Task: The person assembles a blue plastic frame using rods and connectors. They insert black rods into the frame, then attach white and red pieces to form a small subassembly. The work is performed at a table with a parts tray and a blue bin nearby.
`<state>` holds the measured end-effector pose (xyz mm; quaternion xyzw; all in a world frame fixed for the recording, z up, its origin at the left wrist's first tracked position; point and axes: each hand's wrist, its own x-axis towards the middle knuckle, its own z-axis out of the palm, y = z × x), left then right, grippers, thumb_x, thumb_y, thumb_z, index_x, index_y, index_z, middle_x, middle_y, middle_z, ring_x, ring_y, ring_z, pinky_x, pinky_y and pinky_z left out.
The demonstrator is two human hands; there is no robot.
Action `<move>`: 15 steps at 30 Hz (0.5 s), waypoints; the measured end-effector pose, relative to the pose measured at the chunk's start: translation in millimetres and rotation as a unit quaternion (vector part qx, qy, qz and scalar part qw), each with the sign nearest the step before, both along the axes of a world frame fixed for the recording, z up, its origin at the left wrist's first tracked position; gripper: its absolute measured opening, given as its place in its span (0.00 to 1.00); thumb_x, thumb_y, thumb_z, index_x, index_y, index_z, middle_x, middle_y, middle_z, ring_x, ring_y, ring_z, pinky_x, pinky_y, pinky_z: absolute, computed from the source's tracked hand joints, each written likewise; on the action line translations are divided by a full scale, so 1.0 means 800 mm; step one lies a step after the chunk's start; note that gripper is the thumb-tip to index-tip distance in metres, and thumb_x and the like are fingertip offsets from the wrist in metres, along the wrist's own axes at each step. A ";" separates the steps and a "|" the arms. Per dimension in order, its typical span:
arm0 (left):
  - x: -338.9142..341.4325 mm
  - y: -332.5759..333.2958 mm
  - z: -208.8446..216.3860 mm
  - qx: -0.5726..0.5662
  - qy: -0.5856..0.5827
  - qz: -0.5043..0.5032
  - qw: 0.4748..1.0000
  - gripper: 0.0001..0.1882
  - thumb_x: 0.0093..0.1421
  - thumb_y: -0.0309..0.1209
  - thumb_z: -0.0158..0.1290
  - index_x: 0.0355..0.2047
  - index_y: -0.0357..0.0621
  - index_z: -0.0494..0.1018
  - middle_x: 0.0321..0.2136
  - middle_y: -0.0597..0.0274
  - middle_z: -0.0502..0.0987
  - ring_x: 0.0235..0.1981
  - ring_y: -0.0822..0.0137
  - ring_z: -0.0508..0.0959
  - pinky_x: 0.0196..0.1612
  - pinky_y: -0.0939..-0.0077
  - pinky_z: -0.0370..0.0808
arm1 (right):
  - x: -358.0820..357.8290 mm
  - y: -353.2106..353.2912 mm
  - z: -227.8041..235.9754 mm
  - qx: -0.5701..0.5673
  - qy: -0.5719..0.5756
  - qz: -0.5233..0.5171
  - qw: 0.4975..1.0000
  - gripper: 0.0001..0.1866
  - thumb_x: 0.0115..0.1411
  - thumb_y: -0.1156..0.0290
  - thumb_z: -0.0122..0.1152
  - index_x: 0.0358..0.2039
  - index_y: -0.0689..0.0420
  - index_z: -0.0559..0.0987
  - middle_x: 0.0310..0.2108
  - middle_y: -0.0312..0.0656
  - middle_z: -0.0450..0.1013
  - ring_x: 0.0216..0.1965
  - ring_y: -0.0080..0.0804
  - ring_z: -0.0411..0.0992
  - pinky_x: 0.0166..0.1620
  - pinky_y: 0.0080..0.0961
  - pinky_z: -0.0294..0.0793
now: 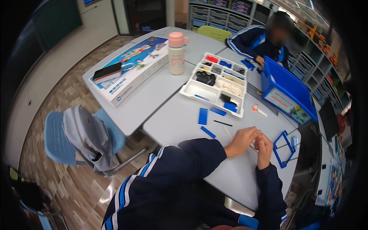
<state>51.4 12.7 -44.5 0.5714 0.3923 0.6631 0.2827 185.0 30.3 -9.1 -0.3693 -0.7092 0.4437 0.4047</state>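
One blue frame (278,158) seemingly joined; blue plate (202,116), black rod (223,123) loose; left hand (242,141) against right hand (264,147), fingers curled, cannot tell if gripping.

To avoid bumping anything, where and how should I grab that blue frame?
Probably pinch the blue frame by its thin left bar, coming from the left: that side faces your right hand, while a pale piece lies on its right.
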 end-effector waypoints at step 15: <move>0.017 -0.001 -0.001 -0.085 -0.132 -0.052 0.986 0.22 0.72 0.39 0.46 0.23 0.38 0.64 0.17 0.68 0.61 0.23 0.78 0.57 0.25 0.78 0.59 | 0.010 0.016 0.008 0.426 -0.153 -0.027 0.891 0.11 0.53 0.73 0.65 0.22 0.60 0.71 0.19 0.40 0.64 0.22 0.35 0.66 0.24 0.31 0.65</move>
